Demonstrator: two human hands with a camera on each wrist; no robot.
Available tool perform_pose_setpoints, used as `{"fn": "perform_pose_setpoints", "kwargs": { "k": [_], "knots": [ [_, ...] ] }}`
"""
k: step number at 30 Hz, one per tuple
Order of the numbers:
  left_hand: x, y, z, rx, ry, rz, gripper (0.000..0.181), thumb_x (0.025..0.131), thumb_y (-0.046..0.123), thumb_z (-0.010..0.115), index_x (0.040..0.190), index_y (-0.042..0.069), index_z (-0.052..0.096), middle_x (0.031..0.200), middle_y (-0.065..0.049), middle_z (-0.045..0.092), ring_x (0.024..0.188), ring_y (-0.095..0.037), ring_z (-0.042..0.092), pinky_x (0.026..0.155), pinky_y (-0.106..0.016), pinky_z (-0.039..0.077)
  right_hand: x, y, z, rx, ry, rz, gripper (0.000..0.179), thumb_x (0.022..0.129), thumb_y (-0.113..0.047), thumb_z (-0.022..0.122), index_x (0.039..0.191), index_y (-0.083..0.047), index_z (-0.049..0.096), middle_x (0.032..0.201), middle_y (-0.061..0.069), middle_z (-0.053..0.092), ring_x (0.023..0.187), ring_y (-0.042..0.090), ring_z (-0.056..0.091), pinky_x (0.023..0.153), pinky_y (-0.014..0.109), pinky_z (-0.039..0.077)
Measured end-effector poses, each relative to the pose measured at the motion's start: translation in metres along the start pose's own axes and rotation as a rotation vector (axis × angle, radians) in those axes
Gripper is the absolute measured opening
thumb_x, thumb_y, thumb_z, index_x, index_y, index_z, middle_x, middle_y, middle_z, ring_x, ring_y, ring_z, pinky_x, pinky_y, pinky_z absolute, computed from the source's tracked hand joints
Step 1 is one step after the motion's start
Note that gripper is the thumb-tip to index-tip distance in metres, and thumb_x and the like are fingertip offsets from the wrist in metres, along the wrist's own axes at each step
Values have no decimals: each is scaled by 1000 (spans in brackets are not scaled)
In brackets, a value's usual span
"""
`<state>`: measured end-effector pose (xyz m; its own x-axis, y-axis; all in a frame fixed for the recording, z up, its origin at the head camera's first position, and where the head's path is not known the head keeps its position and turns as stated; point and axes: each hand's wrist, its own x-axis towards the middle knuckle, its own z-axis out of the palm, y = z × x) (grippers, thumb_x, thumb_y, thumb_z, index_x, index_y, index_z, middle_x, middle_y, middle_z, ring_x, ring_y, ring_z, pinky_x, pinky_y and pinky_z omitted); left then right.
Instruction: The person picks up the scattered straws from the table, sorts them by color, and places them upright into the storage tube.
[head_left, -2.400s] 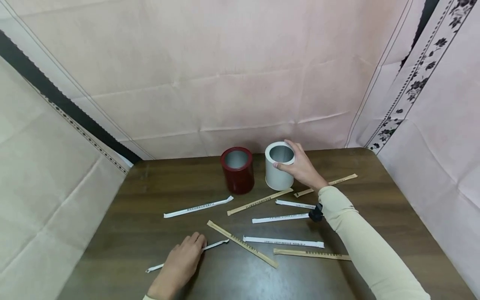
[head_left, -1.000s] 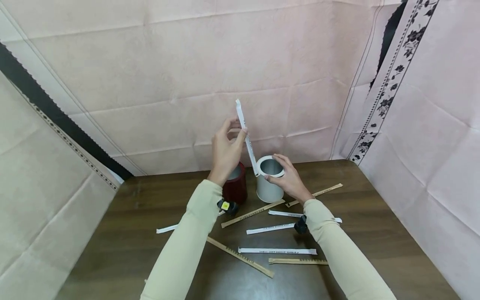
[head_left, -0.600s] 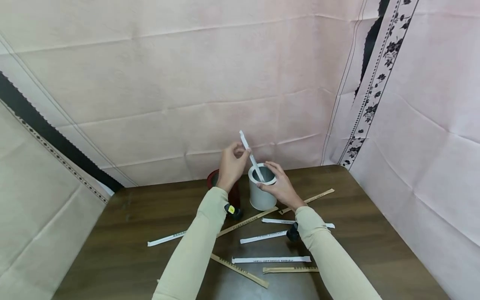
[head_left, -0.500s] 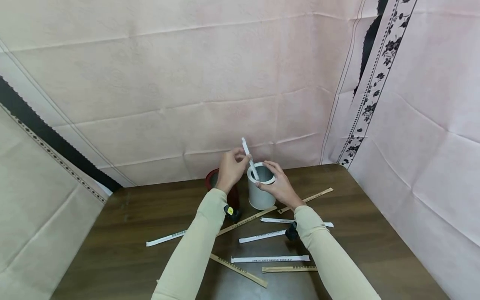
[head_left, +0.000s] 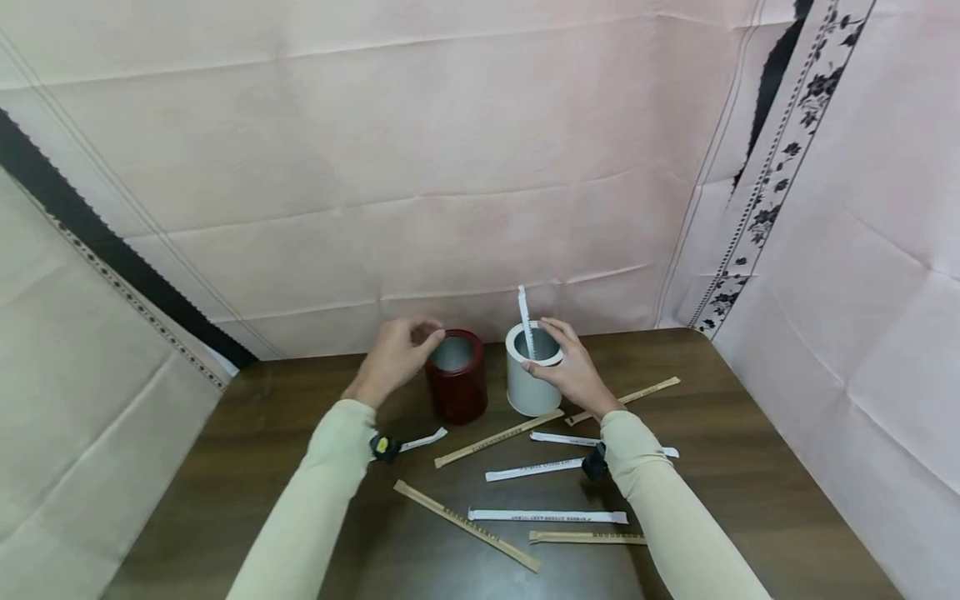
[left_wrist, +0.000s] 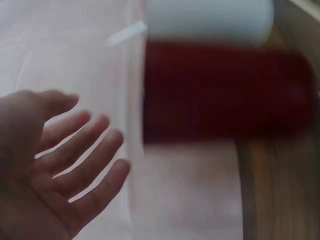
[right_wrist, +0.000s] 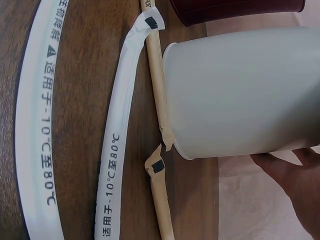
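My right hand [head_left: 573, 371] grips the rim and side of a white cylindrical cup [head_left: 531, 392] at the table's back. One white paper-wrapped straw [head_left: 526, 312] leans inside that cup, its upper end sticking out above the rim. Just left stands a dark red cup [head_left: 459, 392] of the same shape, grey inside. My left hand [head_left: 397, 357] is in the air beside the red cup's rim, holding nothing. In the left wrist view its fingers [left_wrist: 95, 165] are spread and loosely bent, apart from the blurred red cup.
Brown-wrapped straws [head_left: 468, 525] and white-wrapped straws [head_left: 547, 517] lie scattered on the dark wooden table [head_left: 420, 575]. Two brown ones lie by the white cup's base. Another white straw [head_left: 423, 440] is partly hidden behind my left wrist. Pale cloth [head_left: 420, 167] hangs around the table.
My left hand picked up a white straw from the table, lowered it into the white cup, let go and moved left. My right hand stays on the white cup.
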<state>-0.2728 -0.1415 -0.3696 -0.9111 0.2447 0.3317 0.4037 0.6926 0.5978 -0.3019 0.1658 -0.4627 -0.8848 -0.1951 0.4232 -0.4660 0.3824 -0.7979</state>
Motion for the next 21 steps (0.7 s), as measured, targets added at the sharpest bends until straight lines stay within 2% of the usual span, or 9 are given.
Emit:
{"fn": "perform_pose_setpoints", "kwargs": {
  "k": [3, 5, 8, 10, 13, 14, 18, 21],
  "knots": [
    [-21, -26, -11, 102, -127, 36, 19, 98, 26, 65, 110, 13, 72, 102, 2, 73, 96, -16, 67, 85, -40, 54, 0, 0, -8, -24, 6, 4, 82, 78, -28, 86, 148, -14, 47, 152, 2, 36, 136, 29, 38, 106, 53, 35],
    [-37, -45, -14, 134, -224, 43, 18, 97, 23, 66, 110, 13, 72, 104, 2, 73, 99, -18, 67, 88, -43, 53, -1, -1, -12, -36, 3, -1, 82, 78, -29, 86, 148, -13, 46, 152, 2, 36, 136, 29, 37, 106, 53, 35],
    [-55, -71, -9, 133, -344, 43, 17, 96, 18, 67, 109, 11, 74, 107, -1, 73, 105, -22, 66, 92, -46, 52, -5, -13, -19, -15, -6, -6, 80, 80, -23, 85, 148, -7, 45, 153, 8, 34, 137, 34, 36, 106, 57, 34],
    [-64, -84, 0, 123, -389, 18, 16, 95, 17, 68, 108, 10, 75, 108, -1, 73, 108, -23, 65, 93, -46, 51, -10, -25, -25, -6, -11, -2, 79, 81, -19, 83, 147, -2, 44, 153, 14, 34, 137, 37, 35, 106, 59, 33],
    [-72, -95, 14, 113, -412, -6, 15, 95, 16, 68, 106, 10, 76, 108, 0, 73, 107, -22, 65, 91, -44, 52, -11, -31, -29, 9, -16, 13, 77, 82, -12, 82, 147, 2, 43, 153, 20, 32, 137, 41, 33, 106, 61, 32],
    [-74, -97, 17, 109, -413, -20, 14, 94, 16, 69, 105, 11, 77, 107, 1, 73, 105, -20, 66, 90, -42, 53, -9, -26, -27, 7, -15, 11, 78, 82, -12, 82, 147, 1, 43, 153, 20, 32, 137, 41, 34, 106, 61, 32],
    [-84, -103, 26, 115, -399, -68, 14, 91, 13, 73, 103, 9, 76, 93, 2, 72, 86, -13, 65, 76, -34, 54, 0, -2, -13, 22, -13, 10, 80, 80, -18, 84, 149, -7, 44, 155, 12, 32, 138, 37, 33, 107, 61, 31],
    [-92, -105, 31, 155, -370, -98, 13, 87, 11, 77, 100, 10, 75, 86, 5, 68, 77, -8, 61, 69, -30, 52, -1, 1, -3, 10, -18, 14, 80, 79, -23, 85, 148, -13, 46, 154, 5, 34, 138, 32, 34, 107, 58, 32]
  ]
}}
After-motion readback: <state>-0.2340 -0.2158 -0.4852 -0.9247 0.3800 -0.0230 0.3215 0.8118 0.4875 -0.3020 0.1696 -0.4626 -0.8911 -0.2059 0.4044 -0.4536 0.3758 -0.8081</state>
